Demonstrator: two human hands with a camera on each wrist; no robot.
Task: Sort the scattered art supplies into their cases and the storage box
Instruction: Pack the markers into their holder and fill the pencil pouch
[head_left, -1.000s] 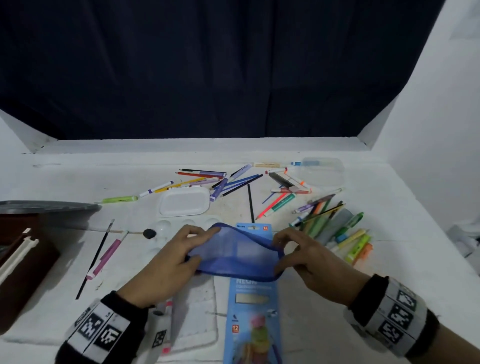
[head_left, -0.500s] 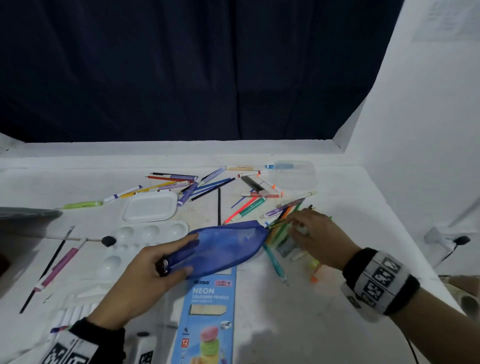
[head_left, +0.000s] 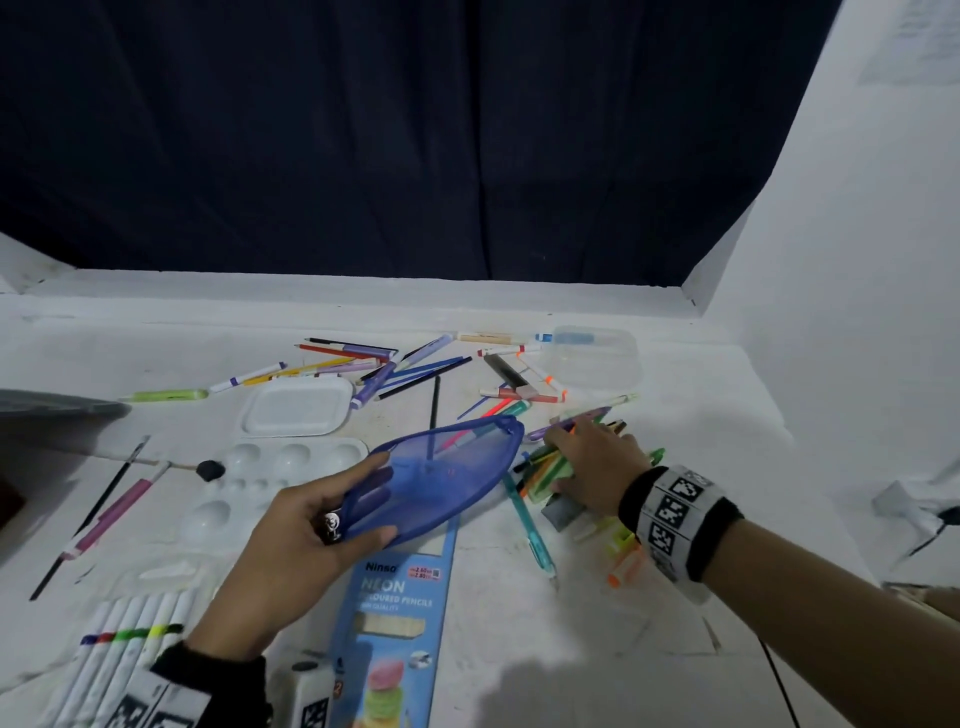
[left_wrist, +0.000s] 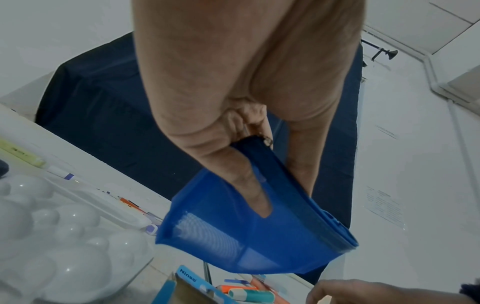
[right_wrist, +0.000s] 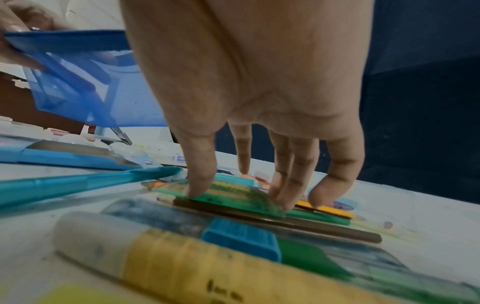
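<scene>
My left hand (head_left: 366, 499) holds a blue mesh pouch (head_left: 441, 478) by its zipper end, fingers inside the open mouth and thumb outside; the left wrist view shows the pouch (left_wrist: 249, 236) hanging above the table. My right hand (head_left: 587, 462) is down on a pile of pens and pencils (head_left: 582, 431) to the right of the pouch. In the right wrist view its thumb (right_wrist: 200, 174) and fingers (right_wrist: 280, 185) pinch the two edges of a green see-through plastic piece (right_wrist: 241, 198) lying on top of pencils.
A blue neon pencil box (head_left: 395, 613) lies under the pouch. A white palette (head_left: 270, 488) and tray (head_left: 298, 405) sit to the left, a clear plastic box (head_left: 592, 358) at the back right. Pens (head_left: 395, 364) lie scattered behind, white markers (head_left: 130, 639) and brushes (head_left: 109, 509) at left.
My right hand has let go of the pouch and moved right onto the pile of pens. The left hand now holds the pouch alone, its mouth turned toward the pile.
</scene>
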